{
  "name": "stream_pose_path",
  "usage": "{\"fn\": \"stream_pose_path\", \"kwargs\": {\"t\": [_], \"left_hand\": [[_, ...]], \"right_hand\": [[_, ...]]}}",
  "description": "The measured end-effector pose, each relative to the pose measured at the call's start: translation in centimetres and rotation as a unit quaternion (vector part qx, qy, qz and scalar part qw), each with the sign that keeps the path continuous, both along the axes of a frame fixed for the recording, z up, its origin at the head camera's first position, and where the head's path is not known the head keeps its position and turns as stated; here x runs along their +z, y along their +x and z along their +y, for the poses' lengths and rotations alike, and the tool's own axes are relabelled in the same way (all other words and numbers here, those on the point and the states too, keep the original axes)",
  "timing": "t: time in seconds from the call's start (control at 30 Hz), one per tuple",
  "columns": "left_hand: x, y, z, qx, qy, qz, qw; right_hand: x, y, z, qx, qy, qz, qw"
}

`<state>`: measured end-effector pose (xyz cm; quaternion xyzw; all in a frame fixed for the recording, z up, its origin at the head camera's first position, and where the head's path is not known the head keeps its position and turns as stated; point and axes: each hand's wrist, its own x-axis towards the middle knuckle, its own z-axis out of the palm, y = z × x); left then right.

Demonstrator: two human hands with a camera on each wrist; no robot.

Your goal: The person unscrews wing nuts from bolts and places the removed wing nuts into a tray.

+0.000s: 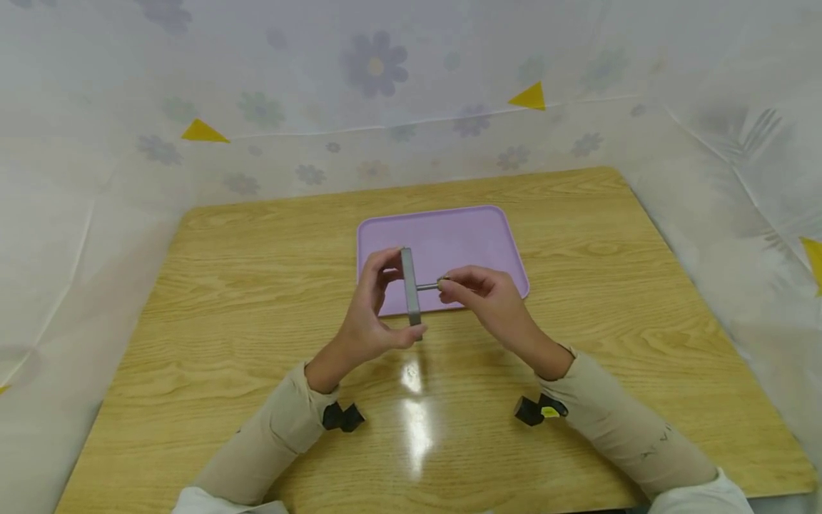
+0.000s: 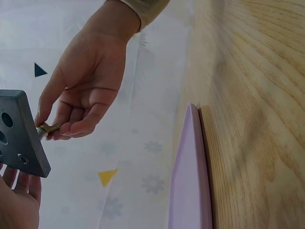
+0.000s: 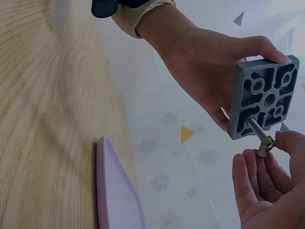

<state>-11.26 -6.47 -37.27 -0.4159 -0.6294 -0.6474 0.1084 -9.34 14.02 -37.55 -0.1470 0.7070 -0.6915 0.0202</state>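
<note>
My left hand (image 1: 367, 318) grips a thick grey square plate (image 1: 410, 289) by its edges, upright above the front of the tray. In the right wrist view its ribbed face shows several round holes, and a threaded bolt (image 3: 257, 129) juts out near one corner. A brass-coloured wing nut (image 3: 267, 144) sits at the bolt's free end. My right hand (image 1: 494, 303) pinches this nut between thumb and fingers. The left wrist view shows the plate's smoother face, with part of the plate cut off by the frame.
Beneath and behind the hands, a light purple tray (image 1: 462, 239) lies on the wood-grain table (image 1: 257, 285). Pale flowered sheeting (image 1: 308, 93) with yellow triangles surrounds the table's back and sides. Small black devices (image 1: 343, 416) are worn at both wrists.
</note>
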Motion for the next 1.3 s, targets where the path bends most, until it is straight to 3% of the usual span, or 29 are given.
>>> {"fn": "stream_pose_path", "kwargs": {"t": [0.53, 0.7, 0.8, 1.0, 1.13, 1.3], "left_hand": [[-0.1, 0.1, 0.0, 0.002, -0.006, 0.000, 1.0000], [0.0, 0.1, 0.1, 0.002, -0.005, 0.001, 1.0000], [0.0, 0.0, 0.1, 0.003, 0.000, 0.002, 1.0000], [0.0, -0.1, 0.0, 0.006, 0.009, 0.005, 0.9999], [-0.1, 0.0, 0.1, 0.007, 0.007, 0.004, 0.9999], [-0.1, 0.1, 0.1, 0.007, 0.002, 0.000, 1.0000]], "right_hand": [[-0.1, -0.3, 0.3, 0.011, -0.003, 0.063, 0.998], [-0.1, -0.2, 0.3, 0.014, -0.008, 0.063, 0.998], [0.3, 0.0, 0.4, 0.003, -0.004, 0.062, 0.998], [1.2, 0.8, 0.6, -0.042, 0.018, 0.102, 0.994], [0.6, 0.8, 0.7, -0.017, 0.026, 0.074, 0.997], [0.1, 0.7, 0.5, 0.024, -0.001, 0.030, 0.999]]}}
